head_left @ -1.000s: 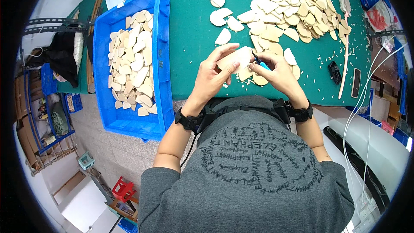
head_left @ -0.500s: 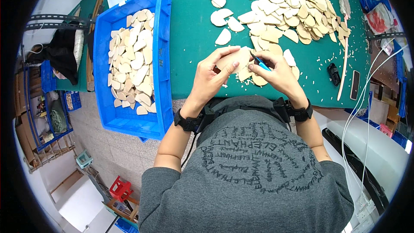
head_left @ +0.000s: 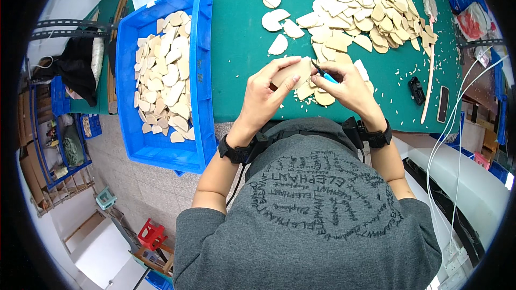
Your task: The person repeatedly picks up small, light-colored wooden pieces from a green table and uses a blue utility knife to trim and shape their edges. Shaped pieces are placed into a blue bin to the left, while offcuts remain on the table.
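Close to the bench's (head_left: 236, 48) near edge, the left hand (head_left: 266, 96) pinches a pale wooden piece (head_left: 293, 71) between thumb and fingers, lifted off the green top. The right hand (head_left: 349, 86) grips a small blue-handled tool (head_left: 324, 75), its tip touching that piece. A loose heap of wooden pieces (head_left: 355, 5) crowds the far right. A blue crate (head_left: 201, 75) of similar pieces overhangs the left edge; bare green lies between.

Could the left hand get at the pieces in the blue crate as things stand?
Probably not freely: the left hand grips a pale wooden piece, though the open blue crate sits close beside it, unobstructed.
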A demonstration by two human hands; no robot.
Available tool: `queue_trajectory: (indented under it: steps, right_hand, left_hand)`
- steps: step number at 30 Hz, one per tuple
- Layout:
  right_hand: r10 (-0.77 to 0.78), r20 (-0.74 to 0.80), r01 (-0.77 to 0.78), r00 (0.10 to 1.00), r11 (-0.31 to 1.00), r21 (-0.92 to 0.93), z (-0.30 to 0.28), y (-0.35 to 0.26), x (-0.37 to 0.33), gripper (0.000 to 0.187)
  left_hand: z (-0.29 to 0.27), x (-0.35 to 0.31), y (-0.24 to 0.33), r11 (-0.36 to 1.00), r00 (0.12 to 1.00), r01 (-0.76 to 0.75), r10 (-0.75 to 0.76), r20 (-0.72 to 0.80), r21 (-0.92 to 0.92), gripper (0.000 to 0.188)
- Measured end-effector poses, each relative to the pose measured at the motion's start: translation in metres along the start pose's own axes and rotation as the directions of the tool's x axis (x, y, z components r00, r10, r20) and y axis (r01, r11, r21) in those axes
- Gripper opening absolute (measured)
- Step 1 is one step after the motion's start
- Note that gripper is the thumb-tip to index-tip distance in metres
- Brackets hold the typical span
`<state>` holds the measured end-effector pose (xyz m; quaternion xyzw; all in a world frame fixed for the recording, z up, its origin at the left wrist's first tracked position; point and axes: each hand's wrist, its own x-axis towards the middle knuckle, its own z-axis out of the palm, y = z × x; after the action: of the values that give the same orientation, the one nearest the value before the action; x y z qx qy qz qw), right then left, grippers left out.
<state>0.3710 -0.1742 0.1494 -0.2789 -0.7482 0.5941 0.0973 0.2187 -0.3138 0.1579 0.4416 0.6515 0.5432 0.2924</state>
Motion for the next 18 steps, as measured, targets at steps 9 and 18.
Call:
queue_trajectory:
  steps: [9, 18]
  right_hand:
    - [-0.002, -0.005, 0.003, 1.000, 0.998, 0.062, 0.0019, -0.0004, 0.0019, 0.024]
    - [-0.033, -0.010, 0.033, 0.999, 0.999, 0.021, 0.0026, 0.0072, 0.0038, 0.021]
  left_hand:
    - [-0.0018, 0.0008, 0.0084, 0.988, 0.991, 0.131, -0.130, 0.014, -0.080, 0.030]
    - [-0.0001, 0.0017, 0.0019, 0.997, 0.998, 0.055, -0.056, -0.003, -0.052, 0.029]
